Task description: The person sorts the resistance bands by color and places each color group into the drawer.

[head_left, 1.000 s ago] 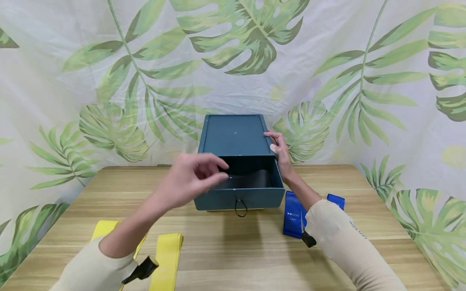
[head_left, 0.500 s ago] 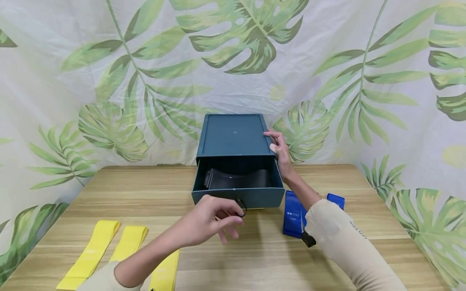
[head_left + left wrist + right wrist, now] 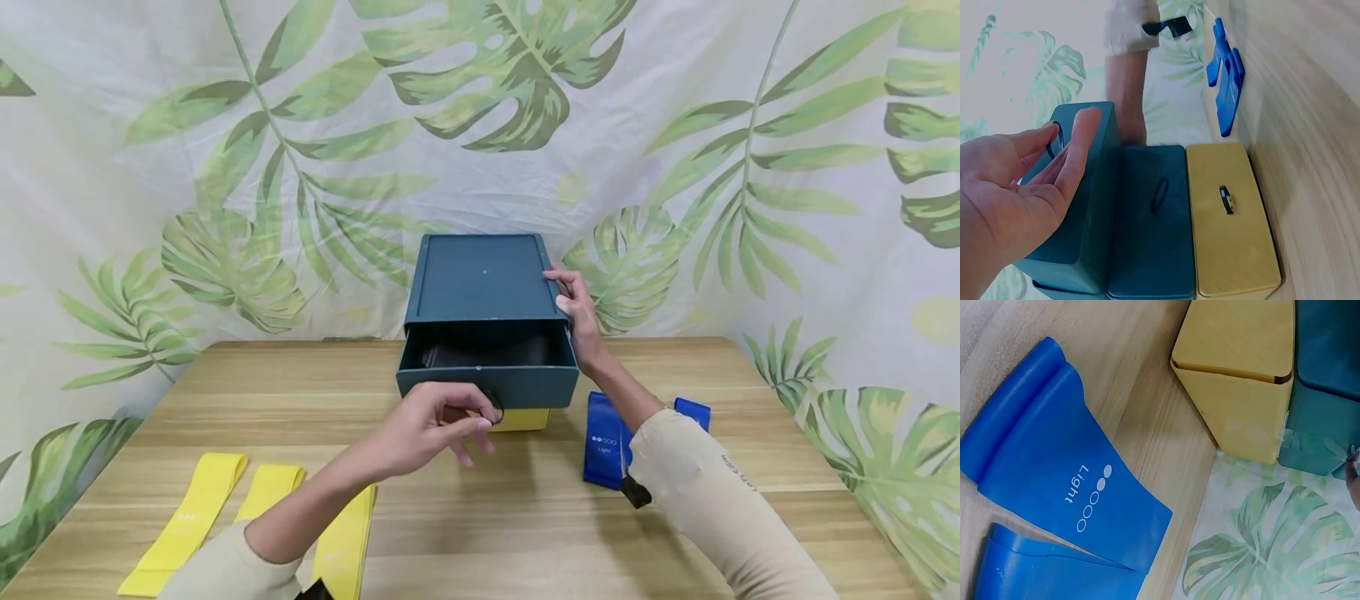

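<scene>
A stacked drawer unit (image 3: 480, 279) stands at the table's back, its top drawer (image 3: 450, 385) partly pulled out. Inside that drawer lie black bands (image 3: 487, 352), mostly in shadow. My left hand (image 3: 427, 425) is at the drawer's front, thumb and finger pinching the black pull loop (image 3: 1060, 134). My right hand (image 3: 581, 321) holds the unit's upper right side, fingers over the top edge. Below, in the left wrist view, are a second teal drawer (image 3: 1147, 250) and a yellow drawer (image 3: 1235, 250), both closed, each with a loop.
Several yellow resistance bands (image 3: 183, 525) lie at the table's front left, partly under my left forearm. Blue resistance bands (image 3: 1085, 469), one marked "Light", lie on the right beside my right forearm. A leaf-patterned cloth (image 3: 480, 125) hangs behind the table (image 3: 465, 533).
My left hand has come down from over the drawer to the pull loop at its front. The top drawer has slid partway inward. My right hand has stayed in place.
</scene>
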`<state>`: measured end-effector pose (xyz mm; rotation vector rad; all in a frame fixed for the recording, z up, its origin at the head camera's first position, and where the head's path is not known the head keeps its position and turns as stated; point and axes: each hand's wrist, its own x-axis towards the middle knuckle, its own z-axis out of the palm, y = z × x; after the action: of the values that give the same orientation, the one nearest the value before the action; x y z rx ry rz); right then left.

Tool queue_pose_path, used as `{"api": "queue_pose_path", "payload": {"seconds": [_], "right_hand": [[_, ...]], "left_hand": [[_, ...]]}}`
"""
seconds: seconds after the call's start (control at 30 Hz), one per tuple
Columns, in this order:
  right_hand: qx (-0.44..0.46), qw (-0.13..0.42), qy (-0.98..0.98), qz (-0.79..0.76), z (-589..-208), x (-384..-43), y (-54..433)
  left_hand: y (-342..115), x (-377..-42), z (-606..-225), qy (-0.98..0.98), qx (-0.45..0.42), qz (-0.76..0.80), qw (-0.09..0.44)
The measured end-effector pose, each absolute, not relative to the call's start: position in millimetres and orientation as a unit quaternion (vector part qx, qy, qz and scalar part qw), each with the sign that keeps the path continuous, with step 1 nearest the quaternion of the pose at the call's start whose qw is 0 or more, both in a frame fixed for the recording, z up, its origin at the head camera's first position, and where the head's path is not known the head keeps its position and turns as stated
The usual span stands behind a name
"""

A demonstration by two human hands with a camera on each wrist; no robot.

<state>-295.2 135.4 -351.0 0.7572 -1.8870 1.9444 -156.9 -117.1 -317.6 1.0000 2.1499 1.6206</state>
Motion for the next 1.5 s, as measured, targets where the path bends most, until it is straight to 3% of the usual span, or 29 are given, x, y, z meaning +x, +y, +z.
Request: {"api": "queue_pose_path", "payload": {"seconds": [0.43, 0.8, 1.1, 1.5], "right_hand": [[0.274, 0.152, -0.67, 0.673, -352, -296, 139], [0.275, 0.155, -0.672, 0.67, -352, -297, 139], [0.271, 0.151, -0.671, 0.673, -353, -297, 138], [0.272, 0.153, -0.675, 0.669, -352, -298, 140]], "left_hand": [[-108, -202, -326, 0.755, 0.306, 0.575, 0.072], [-113, -199, -343, 0.751, 0.272, 0.601, 0.004], [-111, -203, -377, 0.839, 0.305, 0.447, 0.057], [-116, -190, -378, 0.781, 0.344, 0.508, 0.116]]}}
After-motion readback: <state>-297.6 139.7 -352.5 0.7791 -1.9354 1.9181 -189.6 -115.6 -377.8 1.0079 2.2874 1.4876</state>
